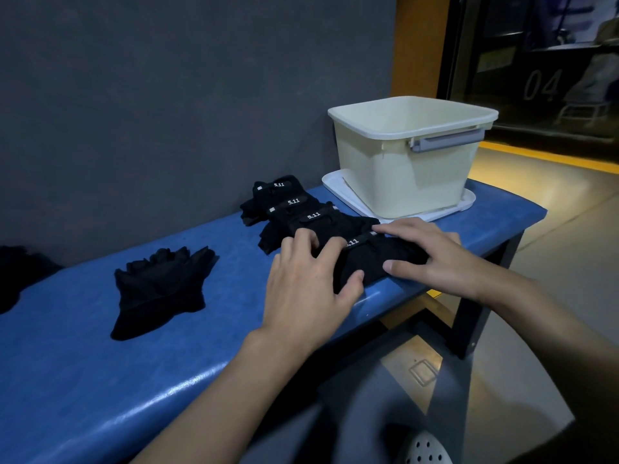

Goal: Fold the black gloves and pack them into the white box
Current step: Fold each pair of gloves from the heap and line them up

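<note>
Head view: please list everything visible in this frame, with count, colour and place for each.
bench: one, blue padded top, runs across the frame against the wall
white box: one, cream-white with a grey handle, far right end of the bench
lid: one, white, flat under the box
folded gloves: three, black with 5.11 labels, overlapping row left of the box
glove under the hands: one, black, labelled, near edge of the bench
unfolded gloves: one loose heap, black, middle of the bench
dark cloth: one, black, left edge, cut off
wall: one, grey, behind the bench
left hand: grips the glove's left end
right hand: presses flat on its right end
</note>
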A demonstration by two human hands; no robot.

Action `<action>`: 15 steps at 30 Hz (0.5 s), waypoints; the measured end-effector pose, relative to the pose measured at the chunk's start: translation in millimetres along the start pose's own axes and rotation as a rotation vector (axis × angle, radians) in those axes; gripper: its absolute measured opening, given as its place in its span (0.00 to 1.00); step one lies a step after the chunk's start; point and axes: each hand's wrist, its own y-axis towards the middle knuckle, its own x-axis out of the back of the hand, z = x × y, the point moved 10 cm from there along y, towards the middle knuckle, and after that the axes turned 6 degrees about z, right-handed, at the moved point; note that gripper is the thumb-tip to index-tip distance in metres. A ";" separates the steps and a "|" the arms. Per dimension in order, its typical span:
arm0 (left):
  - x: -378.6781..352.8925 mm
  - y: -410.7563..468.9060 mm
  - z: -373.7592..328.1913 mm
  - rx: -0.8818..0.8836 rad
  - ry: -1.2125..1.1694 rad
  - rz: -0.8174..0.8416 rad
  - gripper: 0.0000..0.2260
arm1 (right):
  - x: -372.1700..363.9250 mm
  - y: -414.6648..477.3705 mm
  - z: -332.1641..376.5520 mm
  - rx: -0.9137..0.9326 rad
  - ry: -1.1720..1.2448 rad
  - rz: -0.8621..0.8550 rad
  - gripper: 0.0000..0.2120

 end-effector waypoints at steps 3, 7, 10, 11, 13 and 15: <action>-1.9 -0.1 1.4 0.017 0.042 -0.002 0.22 | 0.5 -0.9 1.5 0.004 0.001 0.005 0.24; -1.3 -0.1 0.8 0.015 0.027 -0.003 0.22 | 5.6 -5.9 5.1 0.022 0.021 -0.019 0.26; 0.8 -0.7 -2.2 -0.005 0.014 -0.014 0.23 | 10.6 -10.1 8.9 0.031 0.028 -0.047 0.28; 1.6 -0.8 -3.4 -0.013 0.010 -0.018 0.24 | 11.8 -10.9 8.9 0.030 0.039 -0.058 0.28; 2.5 -0.8 -4.8 -0.022 0.000 -0.017 0.24 | 12.4 -11.6 7.9 0.029 0.069 -0.065 0.29; 3.0 -1.1 -5.7 -0.026 -0.011 -0.011 0.24 | 9.7 -12.0 7.3 0.035 0.086 -0.052 0.30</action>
